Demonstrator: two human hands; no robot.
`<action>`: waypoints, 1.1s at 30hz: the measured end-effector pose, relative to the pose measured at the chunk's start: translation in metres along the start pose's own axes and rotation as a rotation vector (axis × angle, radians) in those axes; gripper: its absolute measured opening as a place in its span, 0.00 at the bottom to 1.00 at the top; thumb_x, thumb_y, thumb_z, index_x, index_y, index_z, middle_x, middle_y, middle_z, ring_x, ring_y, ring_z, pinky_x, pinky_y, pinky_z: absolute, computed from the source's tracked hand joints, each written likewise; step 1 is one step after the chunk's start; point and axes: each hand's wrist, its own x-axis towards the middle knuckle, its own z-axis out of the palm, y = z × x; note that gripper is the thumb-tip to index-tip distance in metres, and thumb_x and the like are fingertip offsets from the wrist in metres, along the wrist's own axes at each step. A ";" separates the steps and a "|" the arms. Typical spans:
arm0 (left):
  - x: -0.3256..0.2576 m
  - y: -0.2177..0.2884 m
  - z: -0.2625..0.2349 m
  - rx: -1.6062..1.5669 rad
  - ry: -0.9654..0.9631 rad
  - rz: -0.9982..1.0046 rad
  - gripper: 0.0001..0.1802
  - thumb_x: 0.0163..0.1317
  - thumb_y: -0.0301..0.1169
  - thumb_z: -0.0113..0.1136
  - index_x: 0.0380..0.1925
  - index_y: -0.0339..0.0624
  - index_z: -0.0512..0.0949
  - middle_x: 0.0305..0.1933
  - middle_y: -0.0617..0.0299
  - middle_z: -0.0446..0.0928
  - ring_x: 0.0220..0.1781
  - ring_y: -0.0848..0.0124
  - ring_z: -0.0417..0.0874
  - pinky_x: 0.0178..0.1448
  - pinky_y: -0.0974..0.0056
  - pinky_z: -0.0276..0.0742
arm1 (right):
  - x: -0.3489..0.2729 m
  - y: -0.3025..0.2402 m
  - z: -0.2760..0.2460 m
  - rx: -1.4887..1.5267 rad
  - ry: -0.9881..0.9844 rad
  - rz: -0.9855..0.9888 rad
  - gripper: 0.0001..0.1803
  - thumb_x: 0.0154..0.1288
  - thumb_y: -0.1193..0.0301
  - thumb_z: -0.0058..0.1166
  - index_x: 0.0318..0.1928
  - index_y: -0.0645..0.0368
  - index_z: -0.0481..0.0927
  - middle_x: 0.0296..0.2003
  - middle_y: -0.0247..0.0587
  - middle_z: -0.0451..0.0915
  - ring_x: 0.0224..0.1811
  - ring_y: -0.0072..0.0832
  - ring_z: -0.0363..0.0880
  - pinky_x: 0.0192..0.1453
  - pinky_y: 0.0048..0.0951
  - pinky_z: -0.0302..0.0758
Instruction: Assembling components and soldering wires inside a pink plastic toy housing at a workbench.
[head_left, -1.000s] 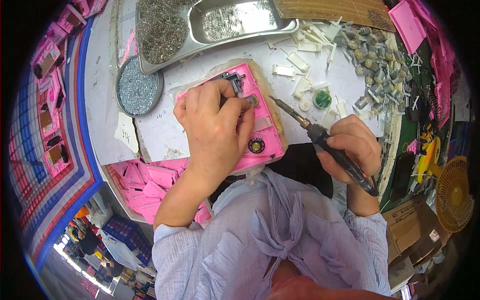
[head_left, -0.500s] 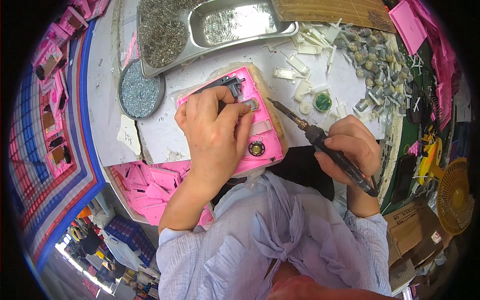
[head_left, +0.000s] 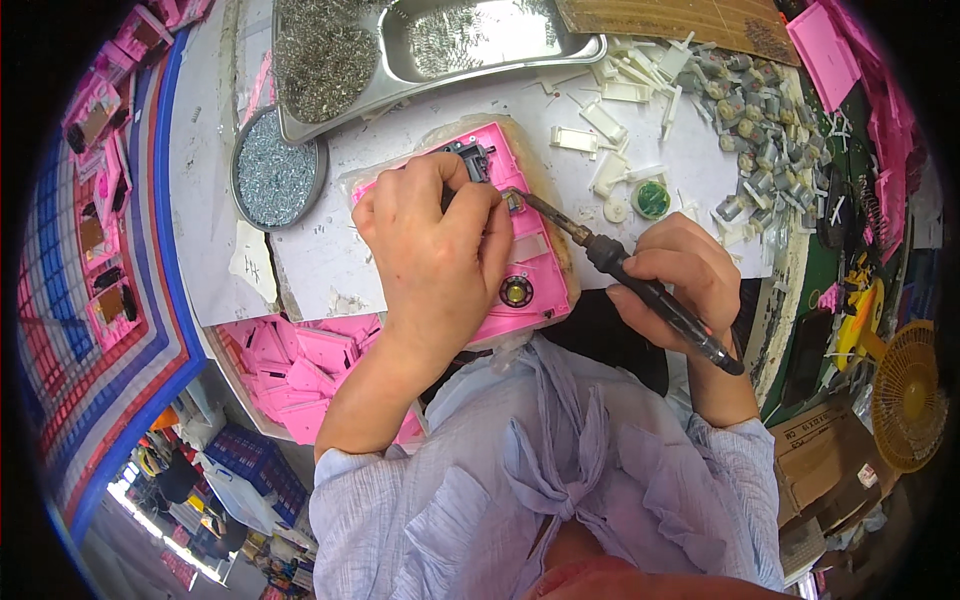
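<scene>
the left hand (head_left: 435, 250) lies palm down over a pink plastic housing (head_left: 530, 275), its fingers curled and pinching at the upper edge, where a small dark part sits just beyond the fingertips. the housing is a smooth, glossy, roughly rectangular shell with a round metal-ringed opening near the heel of that hand; it rests on a pale, worn pad on the white paper-covered bench (head_left: 320, 260).

the right hand (head_left: 680, 275) is closed around the black handle of a soldering iron (head_left: 620, 268), held like a pen. the iron's thin metal shaft runs up and to the left from this hand, and its tip meets the housing right beside the left index finger, at a small metallic spot.

to the left of the left hand sits a round shallow dish of tiny silver screws (head_left: 275, 180), grainy and glittering. beyond the fingertips lies a dented steel tray (head_left: 590, 45) with two compartments, one heaped with fine wire springs, the other thinly scattered with them. above the right hand the bench is strewn with white plastic clips (head_left: 605, 120), a small green disc (head_left: 651, 199) and a heap of small grey cylindrical motors (head_left: 760, 130). below the left wrist, off the bench edge, a bin holds stacked flat pink plastic shells (head_left: 300, 360). the person wears a light blue, finely woven shirt (head_left: 560, 480) with rolled sleeves.
</scene>
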 end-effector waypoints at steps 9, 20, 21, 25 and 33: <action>0.001 0.000 -0.003 0.027 -0.021 0.008 0.07 0.52 0.30 0.71 0.30 0.45 0.82 0.41 0.62 0.74 0.45 0.60 0.74 0.53 0.52 0.61 | -0.006 0.004 0.004 -0.021 -0.024 -0.019 0.20 0.47 0.80 0.76 0.42 0.57 0.83 0.29 0.38 0.80 0.26 0.35 0.79 0.30 0.31 0.75; 0.005 0.003 -0.005 0.074 -0.027 0.015 0.07 0.50 0.29 0.73 0.29 0.47 0.83 0.39 0.63 0.74 0.44 0.62 0.75 0.52 0.55 0.61 | -0.008 -0.003 -0.010 -0.107 -0.034 -0.083 0.22 0.43 0.81 0.77 0.41 0.58 0.83 0.30 0.40 0.80 0.28 0.36 0.79 0.31 0.32 0.77; 0.005 0.004 -0.006 0.073 -0.030 0.015 0.07 0.50 0.29 0.73 0.29 0.46 0.83 0.39 0.63 0.74 0.44 0.62 0.75 0.52 0.55 0.61 | -0.007 -0.004 -0.011 -0.101 -0.028 -0.079 0.22 0.43 0.81 0.77 0.41 0.58 0.83 0.30 0.40 0.80 0.28 0.36 0.79 0.31 0.32 0.77; 0.004 0.004 -0.006 0.079 -0.025 0.019 0.07 0.51 0.30 0.72 0.29 0.46 0.83 0.39 0.63 0.74 0.44 0.62 0.75 0.53 0.55 0.61 | -0.008 -0.004 -0.011 -0.081 -0.025 -0.063 0.22 0.43 0.81 0.77 0.41 0.58 0.83 0.29 0.40 0.80 0.28 0.36 0.79 0.31 0.31 0.76; 0.004 0.004 -0.007 0.095 -0.036 0.025 0.07 0.52 0.31 0.72 0.30 0.46 0.83 0.39 0.62 0.74 0.44 0.61 0.75 0.53 0.55 0.60 | -0.007 -0.007 -0.016 -0.096 -0.006 -0.063 0.23 0.42 0.81 0.77 0.42 0.59 0.83 0.29 0.41 0.80 0.28 0.37 0.80 0.31 0.31 0.76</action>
